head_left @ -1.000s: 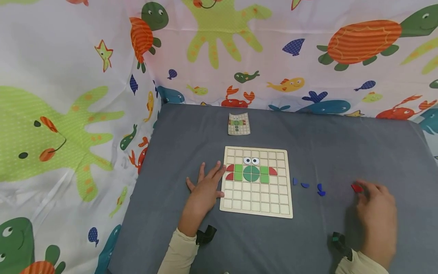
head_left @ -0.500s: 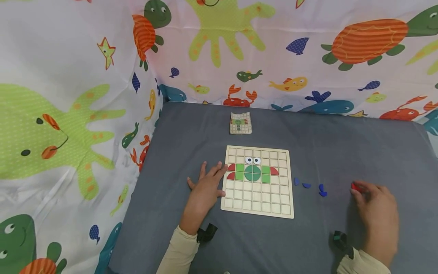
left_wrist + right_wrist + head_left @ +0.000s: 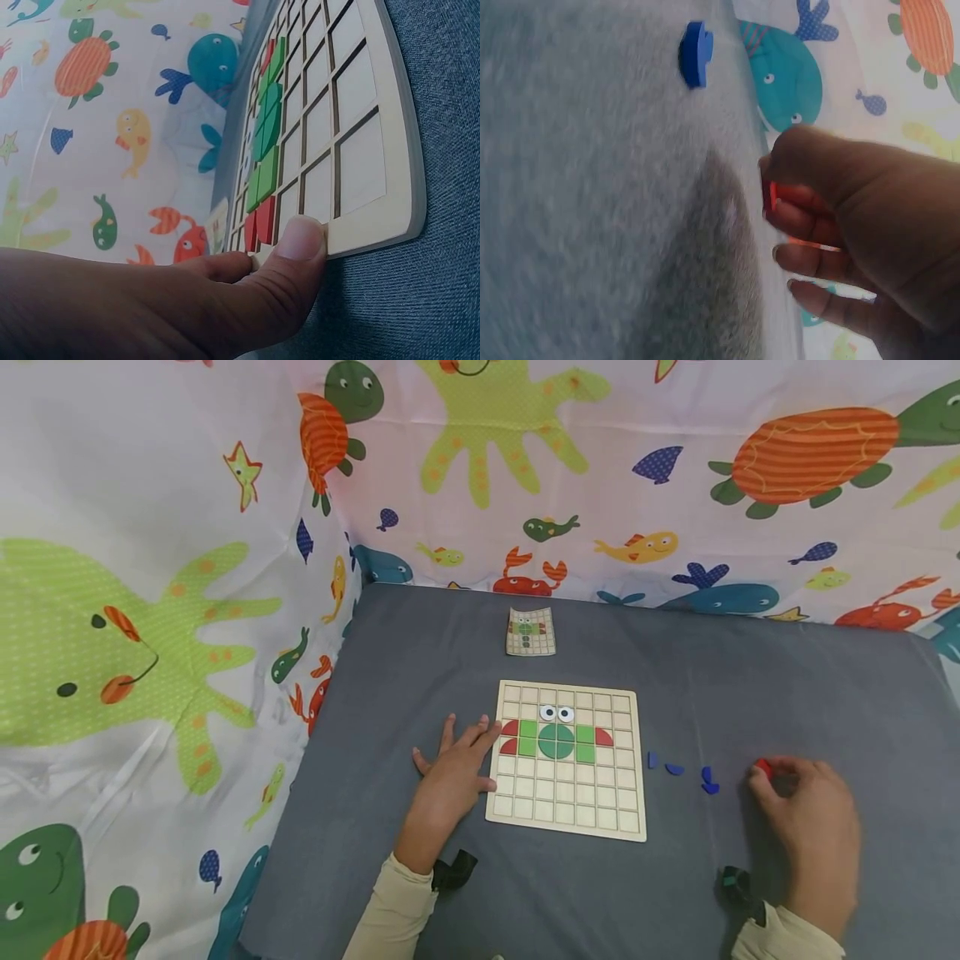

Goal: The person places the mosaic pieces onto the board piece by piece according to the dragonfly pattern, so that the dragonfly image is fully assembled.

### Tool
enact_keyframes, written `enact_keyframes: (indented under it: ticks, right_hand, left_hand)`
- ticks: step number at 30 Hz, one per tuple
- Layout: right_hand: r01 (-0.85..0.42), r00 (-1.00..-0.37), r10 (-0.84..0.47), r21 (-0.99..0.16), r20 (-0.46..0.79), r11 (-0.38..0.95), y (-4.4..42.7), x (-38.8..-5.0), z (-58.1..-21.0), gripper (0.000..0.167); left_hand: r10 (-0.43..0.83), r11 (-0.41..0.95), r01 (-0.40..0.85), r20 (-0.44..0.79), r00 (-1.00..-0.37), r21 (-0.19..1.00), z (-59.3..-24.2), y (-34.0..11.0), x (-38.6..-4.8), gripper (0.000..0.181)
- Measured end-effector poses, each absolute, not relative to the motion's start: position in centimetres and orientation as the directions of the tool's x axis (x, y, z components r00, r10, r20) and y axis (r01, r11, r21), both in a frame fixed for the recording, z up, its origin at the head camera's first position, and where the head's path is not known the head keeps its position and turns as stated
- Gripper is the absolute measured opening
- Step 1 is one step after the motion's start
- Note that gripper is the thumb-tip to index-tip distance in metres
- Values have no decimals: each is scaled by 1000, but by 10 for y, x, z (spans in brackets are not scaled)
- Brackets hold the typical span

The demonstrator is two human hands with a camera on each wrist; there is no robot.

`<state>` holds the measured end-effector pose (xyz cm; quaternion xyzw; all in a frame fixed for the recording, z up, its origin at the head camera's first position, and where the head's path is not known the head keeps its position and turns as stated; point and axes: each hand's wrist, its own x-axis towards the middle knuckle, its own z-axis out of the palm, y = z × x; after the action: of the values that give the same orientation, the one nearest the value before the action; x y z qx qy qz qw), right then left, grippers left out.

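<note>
My right hand (image 3: 813, 810) pinches a small red piece (image 3: 763, 767) between thumb and forefinger, to the right of the blue pieces. In the right wrist view the red piece (image 3: 769, 193) shows edge-on at the fingertips. A square wooden grid board (image 3: 566, 802) carries red quarter-round pieces, light green squares, a dark green circle made of quarters and two eye pieces. My left hand (image 3: 447, 781) lies spread at the board's left edge. In the left wrist view its thumb (image 3: 300, 244) rests on the board's rim.
Several blue half-round pieces (image 3: 674, 770) lie on the grey cloth between the board and my right hand. Behind the board lies a small pattern card (image 3: 531, 632) with a similar figure. A curtain (image 3: 465, 552) printed with sea animals rises along the back and left.
My right hand has closed finger and thumb on the red piece and moved a little left with it. The left hand stays at the board.
</note>
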<state>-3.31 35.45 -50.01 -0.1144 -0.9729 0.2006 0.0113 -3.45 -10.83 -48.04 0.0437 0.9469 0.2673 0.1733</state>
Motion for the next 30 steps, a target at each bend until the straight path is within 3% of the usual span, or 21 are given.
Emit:
enact_keyframes:
  ticks: [13,30]
  right_hand:
    - [-57,-987,18,-443,162,895,295,-44,-485,29]
    - [-258,-963,-179,-492,201,832,216,-41,-495,28]
  left_hand:
    - [180,853,7,-282,-942,521,-480,-109,-33,90]
    - [177,844,-12,-299,-938,537,-483,-110,-33,91]
